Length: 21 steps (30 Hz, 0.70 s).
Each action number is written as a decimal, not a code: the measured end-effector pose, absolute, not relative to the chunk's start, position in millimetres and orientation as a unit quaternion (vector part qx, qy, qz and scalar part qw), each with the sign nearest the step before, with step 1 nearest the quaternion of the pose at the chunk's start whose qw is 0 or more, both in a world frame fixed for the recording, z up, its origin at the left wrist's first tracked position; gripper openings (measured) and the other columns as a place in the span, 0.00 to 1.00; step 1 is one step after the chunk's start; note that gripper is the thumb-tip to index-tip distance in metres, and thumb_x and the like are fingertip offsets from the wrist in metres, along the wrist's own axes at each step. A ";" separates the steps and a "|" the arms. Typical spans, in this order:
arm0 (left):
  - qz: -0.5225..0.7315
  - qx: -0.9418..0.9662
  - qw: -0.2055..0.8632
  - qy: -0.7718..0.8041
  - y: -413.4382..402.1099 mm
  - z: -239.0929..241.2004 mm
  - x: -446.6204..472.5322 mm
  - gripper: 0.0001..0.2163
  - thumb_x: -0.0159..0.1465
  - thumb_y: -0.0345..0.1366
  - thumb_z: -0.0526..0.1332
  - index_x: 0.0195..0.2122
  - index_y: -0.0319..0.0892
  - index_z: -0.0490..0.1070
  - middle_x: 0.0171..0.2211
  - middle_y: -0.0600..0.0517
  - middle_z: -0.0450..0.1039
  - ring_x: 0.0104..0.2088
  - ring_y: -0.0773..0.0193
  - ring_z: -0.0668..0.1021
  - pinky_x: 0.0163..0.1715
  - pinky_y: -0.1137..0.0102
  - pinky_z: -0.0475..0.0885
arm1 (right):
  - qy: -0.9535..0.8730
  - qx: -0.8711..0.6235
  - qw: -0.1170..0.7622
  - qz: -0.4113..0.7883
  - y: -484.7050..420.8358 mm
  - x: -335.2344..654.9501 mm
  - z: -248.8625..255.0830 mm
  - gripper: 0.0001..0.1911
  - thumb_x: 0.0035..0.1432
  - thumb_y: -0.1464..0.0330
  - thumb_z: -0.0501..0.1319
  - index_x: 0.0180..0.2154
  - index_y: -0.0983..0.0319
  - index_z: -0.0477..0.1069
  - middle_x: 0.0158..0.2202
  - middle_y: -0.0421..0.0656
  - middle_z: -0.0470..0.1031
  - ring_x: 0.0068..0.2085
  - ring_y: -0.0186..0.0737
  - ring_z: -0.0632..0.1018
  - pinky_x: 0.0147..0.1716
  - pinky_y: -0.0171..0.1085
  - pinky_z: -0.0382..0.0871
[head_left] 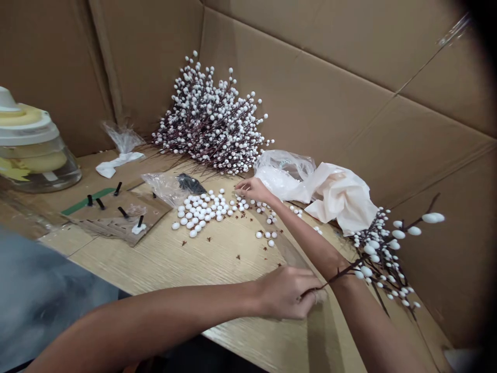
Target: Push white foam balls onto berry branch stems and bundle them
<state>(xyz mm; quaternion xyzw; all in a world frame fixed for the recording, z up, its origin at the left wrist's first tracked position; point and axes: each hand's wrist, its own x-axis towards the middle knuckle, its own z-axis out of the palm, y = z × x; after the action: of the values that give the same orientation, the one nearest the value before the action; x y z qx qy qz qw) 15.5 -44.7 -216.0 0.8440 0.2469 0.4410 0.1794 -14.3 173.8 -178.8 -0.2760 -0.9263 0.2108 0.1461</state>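
Note:
My left hand (289, 291) is closed on the dark stem of a white-berry twig (382, 251), whose branches spread to the right over the table edge. My right hand (252, 189) reaches far forward, fingers curled down among a loose pile of white beads (202, 210) on the wooden table (217, 259). Whether it grips a bead I cannot tell. A large bundle of finished white-berry twigs (213, 122) leans against the cardboard wall behind the pile.
Crumpled plastic bags (330, 189) lie at the right of the beads. A clear bag with dark pieces (174, 186) and a cardboard sheet with black pegs (116, 210) lie to the left. A clear jar with a white lid (31, 145) stands far left. Cardboard walls (349, 77) enclose the table.

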 end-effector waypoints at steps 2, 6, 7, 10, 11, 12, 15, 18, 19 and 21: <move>0.446 0.843 0.177 0.242 -44.2 -216.3 15.3 0.06 0.59 0.27 0.55 0.25 0.40 0.64 0.22 0.55 0.64 0.24 0.69 0.69 0.26 0.76 0.64 | -0.931 -0.267 0.134 0.211 170.7 -15.6 -178.3 0.08 0.52 0.71 0.63 0.35 0.66 0.78 0.34 0.46 0.80 0.31 0.34 0.76 0.32 0.31 0.68; 0.455 0.839 0.178 0.240 -44.2 -214.9 14.9 0.07 0.59 0.27 0.55 0.25 0.39 0.64 0.22 0.54 0.64 0.24 0.69 0.69 0.26 0.76 0.65 | -0.937 -0.254 0.117 0.209 166.9 -16.7 -178.2 0.09 0.50 0.71 0.64 0.35 0.66 0.78 0.32 0.44 0.79 0.30 0.33 0.75 0.31 0.31 0.67; 0.456 0.838 0.179 0.239 -44.4 -214.3 14.7 0.07 0.59 0.27 0.54 0.25 0.39 0.65 0.22 0.54 0.64 0.24 0.69 0.69 0.26 0.76 0.66 | -0.939 -0.250 0.112 0.209 166.5 -16.6 -178.2 0.09 0.50 0.71 0.64 0.35 0.66 0.78 0.32 0.44 0.79 0.30 0.33 0.75 0.32 0.31 0.67; 0.455 0.837 0.188 0.238 -45.1 -212.2 14.4 0.07 0.60 0.26 0.53 0.28 0.38 0.68 0.24 0.52 0.68 0.26 0.68 0.71 0.28 0.76 0.67 | -0.941 -0.243 0.099 0.211 167.1 -15.0 -178.8 0.09 0.47 0.74 0.65 0.35 0.65 0.78 0.33 0.44 0.79 0.31 0.34 0.76 0.32 0.31 0.68; 0.455 0.837 0.190 0.237 -45.2 -211.6 14.3 0.07 0.60 0.26 0.53 0.29 0.37 0.69 0.25 0.52 0.69 0.27 0.68 0.72 0.28 0.77 0.68 | -0.941 -0.244 0.098 0.211 168.1 -13.8 -179.2 0.09 0.46 0.74 0.65 0.34 0.65 0.78 0.33 0.43 0.79 0.31 0.34 0.76 0.32 0.31 0.68; 0.456 0.836 0.192 0.237 -45.3 -211.2 14.3 0.07 0.60 0.26 0.53 0.29 0.37 0.69 0.25 0.52 0.69 0.27 0.68 0.72 0.28 0.76 0.68 | -0.941 -0.246 0.099 0.211 169.6 -12.3 -179.9 0.09 0.46 0.74 0.65 0.34 0.65 0.78 0.32 0.43 0.79 0.31 0.34 0.76 0.31 0.31 0.68; 0.455 0.836 0.189 0.242 -45.4 -210.9 14.3 0.08 0.60 0.26 0.53 0.29 0.37 0.70 0.24 0.52 0.69 0.26 0.68 0.72 0.28 0.76 0.68 | -0.937 -0.259 0.114 0.205 175.7 -5.9 -182.9 0.10 0.46 0.72 0.66 0.35 0.66 0.78 0.31 0.44 0.79 0.30 0.35 0.77 0.31 0.31 0.69; 0.458 0.834 0.185 0.245 -45.6 -211.4 14.4 0.07 0.60 0.27 0.53 0.29 0.36 0.70 0.24 0.52 0.68 0.26 0.68 0.72 0.27 0.76 0.68 | -0.933 -0.271 0.136 0.196 179.6 2.2 -184.2 0.12 0.47 0.74 0.65 0.37 0.66 0.77 0.35 0.46 0.79 0.33 0.37 0.77 0.33 0.33 0.70; 0.463 0.832 0.186 0.243 -45.8 -211.5 14.4 0.07 0.60 0.27 0.53 0.29 0.36 0.70 0.24 0.51 0.69 0.27 0.68 0.72 0.28 0.76 0.68 | -0.932 -0.272 0.145 0.193 179.1 5.0 -183.5 0.13 0.48 0.74 0.64 0.39 0.66 0.77 0.38 0.47 0.79 0.35 0.38 0.78 0.35 0.34 0.71; 0.476 0.825 0.192 0.234 -46.1 -211.5 14.3 0.07 0.60 0.26 0.54 0.30 0.36 0.71 0.26 0.51 0.71 0.27 0.68 0.73 0.29 0.77 0.68 | -0.931 -0.267 0.162 0.191 174.5 11.0 -180.1 0.13 0.51 0.73 0.63 0.41 0.66 0.76 0.42 0.49 0.78 0.39 0.39 0.78 0.39 0.35 0.71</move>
<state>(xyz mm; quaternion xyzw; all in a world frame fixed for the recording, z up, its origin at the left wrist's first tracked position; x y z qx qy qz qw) 14.3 -46.1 -211.5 0.8255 0.2345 0.4763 0.1917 11.0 174.5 -180.1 -0.2673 -0.9306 0.1907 0.1619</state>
